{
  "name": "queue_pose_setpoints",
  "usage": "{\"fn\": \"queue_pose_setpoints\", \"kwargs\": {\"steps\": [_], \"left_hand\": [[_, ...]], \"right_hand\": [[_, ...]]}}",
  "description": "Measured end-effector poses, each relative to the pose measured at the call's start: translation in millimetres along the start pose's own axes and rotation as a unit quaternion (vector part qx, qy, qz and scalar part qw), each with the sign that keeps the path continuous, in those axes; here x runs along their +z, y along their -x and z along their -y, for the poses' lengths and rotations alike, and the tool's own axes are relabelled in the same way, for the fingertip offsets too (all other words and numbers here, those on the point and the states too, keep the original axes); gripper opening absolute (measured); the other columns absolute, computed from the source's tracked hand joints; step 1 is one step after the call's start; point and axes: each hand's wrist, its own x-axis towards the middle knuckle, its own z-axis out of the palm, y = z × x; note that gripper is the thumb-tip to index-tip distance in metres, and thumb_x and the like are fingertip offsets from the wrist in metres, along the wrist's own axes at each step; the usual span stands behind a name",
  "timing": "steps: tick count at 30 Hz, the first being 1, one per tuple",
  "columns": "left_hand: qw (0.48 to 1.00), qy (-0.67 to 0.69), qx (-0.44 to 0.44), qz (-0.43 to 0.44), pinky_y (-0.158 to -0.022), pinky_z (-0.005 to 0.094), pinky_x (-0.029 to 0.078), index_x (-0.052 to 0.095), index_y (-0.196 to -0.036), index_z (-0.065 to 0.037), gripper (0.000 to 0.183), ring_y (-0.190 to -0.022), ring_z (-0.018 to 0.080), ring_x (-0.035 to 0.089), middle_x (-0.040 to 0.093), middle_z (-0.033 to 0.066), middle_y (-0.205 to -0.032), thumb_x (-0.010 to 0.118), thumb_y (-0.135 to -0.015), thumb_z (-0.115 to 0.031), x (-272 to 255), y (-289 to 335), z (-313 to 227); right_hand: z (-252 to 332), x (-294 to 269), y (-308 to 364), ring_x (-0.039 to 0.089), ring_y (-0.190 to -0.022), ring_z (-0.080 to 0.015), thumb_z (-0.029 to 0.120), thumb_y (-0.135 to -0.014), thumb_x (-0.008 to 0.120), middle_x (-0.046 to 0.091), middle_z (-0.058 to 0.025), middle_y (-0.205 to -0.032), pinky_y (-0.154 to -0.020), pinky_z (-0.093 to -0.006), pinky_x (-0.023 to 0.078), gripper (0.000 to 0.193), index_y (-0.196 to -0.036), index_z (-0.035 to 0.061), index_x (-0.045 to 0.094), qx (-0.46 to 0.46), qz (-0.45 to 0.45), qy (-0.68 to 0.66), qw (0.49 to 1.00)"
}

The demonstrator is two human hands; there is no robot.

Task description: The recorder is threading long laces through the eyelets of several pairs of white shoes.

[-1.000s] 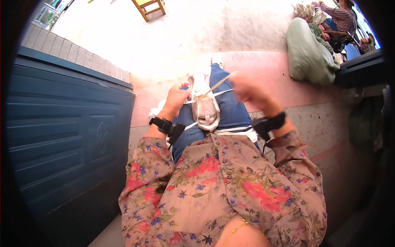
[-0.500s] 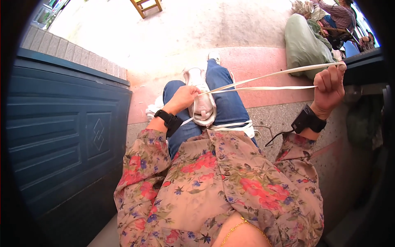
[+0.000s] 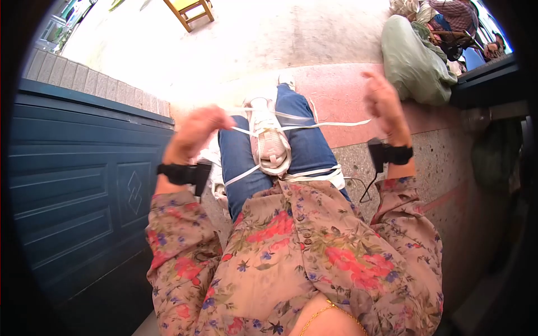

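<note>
A white sneaker (image 3: 270, 147) rests in my lap between my denim-covered thighs, toe end away from me or towards me, I cannot tell. White shoelace (image 3: 328, 124) runs out from it to both sides. My left hand (image 3: 197, 133), blurred, is left of the shoe, its fingers closed on one length of lace. Off to the right, my right hand (image 3: 386, 109) is raised and smeared by motion. A lace end reaches close to its fingers; whether they grip it is unclear. Another lace strand (image 3: 244, 175) crosses my left thigh.
A blue panelled door (image 3: 84, 168) stands at my left. White items (image 3: 216, 162) lie beside my left thigh. A large pale green sack (image 3: 414, 61) is at far right, with people beyond it. A wooden stool (image 3: 190, 11) stands far ahead.
My left hand has moved left from the shoe, pulling a lace with it. My right hand has come in leftward, and the two long taut strands it held no longer stretch to it.
</note>
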Motion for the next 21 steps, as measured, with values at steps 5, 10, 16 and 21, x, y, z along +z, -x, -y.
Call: {"fn": "queue_pose_setpoints", "kwargs": {"steps": [5,10,16,21], "left_hand": [[0.912,0.333,0.22,-0.095,-0.059,0.0258,0.037,0.049,-0.077,-0.005,0.022,-0.056,0.0124,0.041,0.04,0.0006,-0.058,0.041,-0.092,-0.02,-110,53,-87],[0.915,0.089,0.117,-0.375,-0.053,0.0247,0.031,0.053,-0.086,-0.002,0.014,-0.053,0.0086,0.033,0.036,-0.0023,-0.057,0.047,-0.089,-0.014,-115,69,-46],[0.96,-0.152,-0.077,-0.221,-0.053,0.0214,0.039,0.064,-0.078,-0.002,0.014,-0.057,0.0066,0.048,0.056,0.0007,-0.065,0.053,-0.079,-0.011,7,2,45],[0.84,-0.525,0.07,-0.118,-0.064,0.0372,0.049,0.066,-0.079,-0.004,0.017,-0.071,0.0303,0.062,0.062,0.016,-0.074,0.053,-0.075,-0.016,70,-27,86]], "right_hand": [[-87,52,-3,0.047,-0.062,-0.0097,0.017,-0.087,0.05,0.051,-0.0019,-0.076,-0.056,-0.0225,0.042,0.03,-0.112,0.0011,0.051,0.042,0.151,0.182,0.971],[-142,90,-4,0.056,-0.093,-0.0348,0.019,-0.083,0.051,0.059,-0.0226,-0.096,-0.079,-0.0384,0.044,0.029,-0.104,-0.0012,0.054,-0.111,0.166,0.395,0.897],[-135,93,15,0.057,-0.079,-0.0366,0.024,-0.083,0.048,0.06,-0.0202,-0.079,-0.069,-0.0433,0.045,0.023,-0.087,0.0036,0.058,-0.08,0.208,0.429,0.875],[-129,92,19,0.058,-0.075,-0.0361,0.023,-0.082,0.049,0.059,-0.0199,-0.075,-0.066,-0.0423,0.045,0.022,-0.083,0.0043,0.06,-0.127,0.223,0.445,0.858]]}}
